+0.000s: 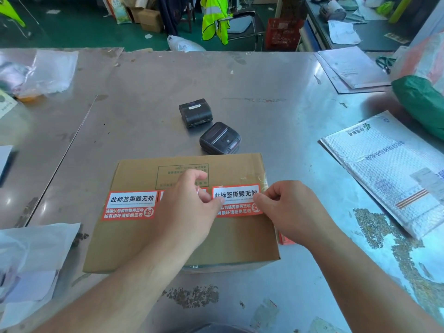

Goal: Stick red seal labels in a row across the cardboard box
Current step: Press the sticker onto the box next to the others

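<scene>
Brown cardboard box [182, 239] flat on the scratched steel desk [276, 97], directly under both hands. Left hand [189, 210] pinching the near-left edge of a red-and-white rectangular seal label [236, 194]; right hand [293, 210] pinching its right edge, fingers curled narrow. Cannot tell whether this label is fully pressed down or only being aligned.

Progress: one matching red seal label [131, 205] already stuck flat, well to the left of the left hand. A second one [162, 196] shows only as a sliver beyond the left hand's knuckles, mostly hidden. The held label looks like the third in the row, reaching the box's right edge.

Judgement: row nearly complete; smoothing this label remains.

Two small black portable printers [219, 138] sit beyond the hands, off the box.
</scene>
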A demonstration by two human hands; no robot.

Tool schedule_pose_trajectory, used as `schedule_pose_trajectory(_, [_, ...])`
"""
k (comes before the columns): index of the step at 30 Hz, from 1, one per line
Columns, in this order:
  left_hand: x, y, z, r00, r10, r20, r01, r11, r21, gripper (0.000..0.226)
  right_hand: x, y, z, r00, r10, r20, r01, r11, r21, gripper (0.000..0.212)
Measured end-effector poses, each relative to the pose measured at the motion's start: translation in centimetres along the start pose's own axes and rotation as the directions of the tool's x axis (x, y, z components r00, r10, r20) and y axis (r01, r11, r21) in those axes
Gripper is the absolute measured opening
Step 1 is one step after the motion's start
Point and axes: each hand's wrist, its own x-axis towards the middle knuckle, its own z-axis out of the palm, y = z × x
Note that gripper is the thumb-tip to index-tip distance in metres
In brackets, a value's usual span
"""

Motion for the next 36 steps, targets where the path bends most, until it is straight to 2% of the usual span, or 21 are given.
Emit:
schedule_pose_trajectory(23, [1.2, 0.0, 0.0, 0.999, -0.003, 0.052, -0.003, 0.994, 0.109, 0.048, 0.9, -0.3, 0.5, 0.999, -0.027, 0.023, 0.028, 0.997, -0.073, 0.033])
schedule_pose_trajectory(30, [1.1, 0.0, -0.3, 0.999, 0.039, 0.038, -0.045, 0.986, 0.16, 0.051, 0.7, -0.1, 1.0, 0.998, -0.055, -0.01, 0.054, 0.994, -0.094, 0.029])
schedule_pose_trajectory(36, [0.3, -0.5, -0.5, 0.993, 0.117, 0.005, -0.115, 0.965, 0.237, 0.056, 0.3, 0.6, 1.4, 0.997, -0.049, -0.062, 0.048, 0.999, -0.025, 0.023])
